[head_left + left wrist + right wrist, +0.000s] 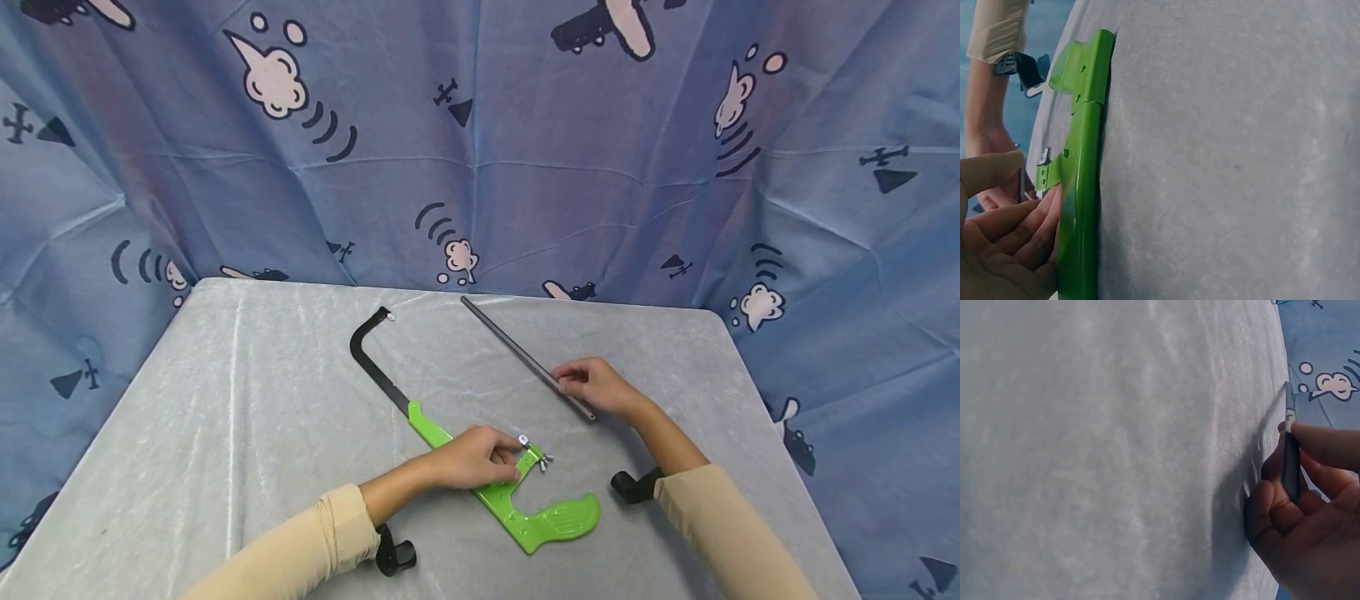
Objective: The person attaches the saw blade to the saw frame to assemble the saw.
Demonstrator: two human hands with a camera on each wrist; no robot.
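Observation:
A hacksaw frame with a green handle and a black bent front end lies on the table with its blade side open. Over its green middle lies my left hand, fingertips against the frame beside the short post with a wing nut. In the left wrist view the thumb stands apart from the green frame, while the other fingers touch it. To the right, my right hand pinches a long grey hacksaw blade near its holed end, between thumb and fingers.
A pale grey cloth covers the table. Behind and beside it hangs a blue printed curtain. Black wrist mounts hang below both sleeves, close over the table.

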